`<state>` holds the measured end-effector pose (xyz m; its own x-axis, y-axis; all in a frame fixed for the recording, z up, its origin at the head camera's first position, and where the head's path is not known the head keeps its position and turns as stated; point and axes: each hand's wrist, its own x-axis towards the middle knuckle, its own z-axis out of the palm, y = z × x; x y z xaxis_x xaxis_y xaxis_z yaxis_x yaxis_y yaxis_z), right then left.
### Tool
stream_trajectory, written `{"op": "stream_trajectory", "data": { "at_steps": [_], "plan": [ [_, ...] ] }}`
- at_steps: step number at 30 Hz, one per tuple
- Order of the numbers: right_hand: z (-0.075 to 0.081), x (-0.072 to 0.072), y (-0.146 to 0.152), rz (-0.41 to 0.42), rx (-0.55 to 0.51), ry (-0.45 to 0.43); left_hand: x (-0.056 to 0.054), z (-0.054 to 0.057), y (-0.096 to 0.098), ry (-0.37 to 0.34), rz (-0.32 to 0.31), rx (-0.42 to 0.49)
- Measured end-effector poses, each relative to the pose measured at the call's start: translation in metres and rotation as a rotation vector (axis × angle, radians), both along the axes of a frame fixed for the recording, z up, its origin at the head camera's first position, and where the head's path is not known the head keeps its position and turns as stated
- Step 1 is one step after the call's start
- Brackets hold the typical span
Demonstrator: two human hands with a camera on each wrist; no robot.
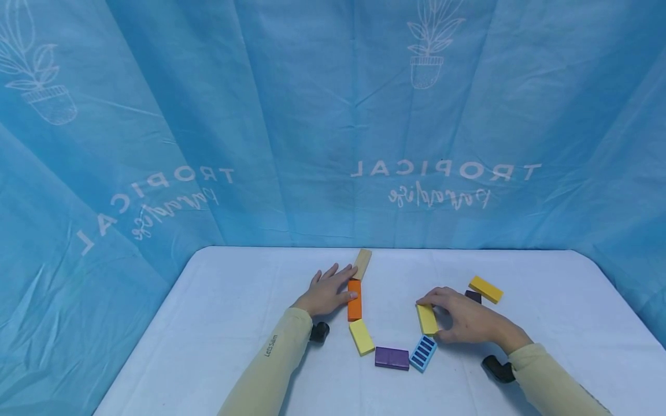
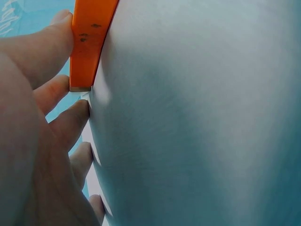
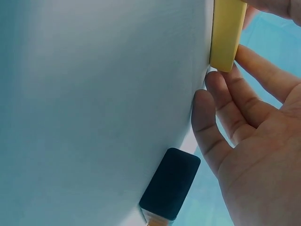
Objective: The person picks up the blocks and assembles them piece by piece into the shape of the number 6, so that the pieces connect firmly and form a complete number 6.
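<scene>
My left hand (image 1: 329, 290) lies with fingers spread at a row of blocks. Its thumb touches the orange block (image 1: 354, 309), and its fingertips reach the plain wooden block (image 1: 362, 263). In the left wrist view the thumb rests against the orange block (image 2: 91, 44). My right hand (image 1: 465, 318) pinches a light yellow block (image 1: 427, 319) by its ends, beside the blue block with dark bars (image 1: 422, 353). The right wrist view shows fingers about that yellow block (image 3: 227, 35). A purple block (image 1: 392, 358) and another light yellow block (image 1: 361, 337) continue the curved row.
Beyond the right hand lie a black block (image 1: 473, 296), partly hidden by it, and a deeper yellow block (image 1: 486, 289). Everything lies on a white-covered table (image 1: 208, 346). A blue printed curtain (image 1: 312, 115) hangs behind and at the sides.
</scene>
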<state>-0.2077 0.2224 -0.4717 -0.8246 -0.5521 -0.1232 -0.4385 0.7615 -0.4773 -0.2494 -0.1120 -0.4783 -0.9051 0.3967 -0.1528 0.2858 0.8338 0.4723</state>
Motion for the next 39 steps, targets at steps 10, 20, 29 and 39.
{"op": "stream_trajectory", "data": {
  "at_steps": [10,20,29,39],
  "plan": [
    [0.001,0.001,0.0,0.006,-0.017,-0.003,0.0,0.0,0.0,0.002,-0.008,0.0],
    [0.004,0.003,0.005,0.004,-0.059,-0.016,0.0,0.0,0.0,0.005,-0.009,0.001],
    [0.011,0.011,0.022,-0.075,-0.128,0.061,0.0,0.001,0.0,0.006,-0.009,-0.005],
    [0.016,0.017,0.038,-0.154,-0.208,0.172,0.001,0.002,0.0,0.006,-0.008,-0.001]
  ]
}}
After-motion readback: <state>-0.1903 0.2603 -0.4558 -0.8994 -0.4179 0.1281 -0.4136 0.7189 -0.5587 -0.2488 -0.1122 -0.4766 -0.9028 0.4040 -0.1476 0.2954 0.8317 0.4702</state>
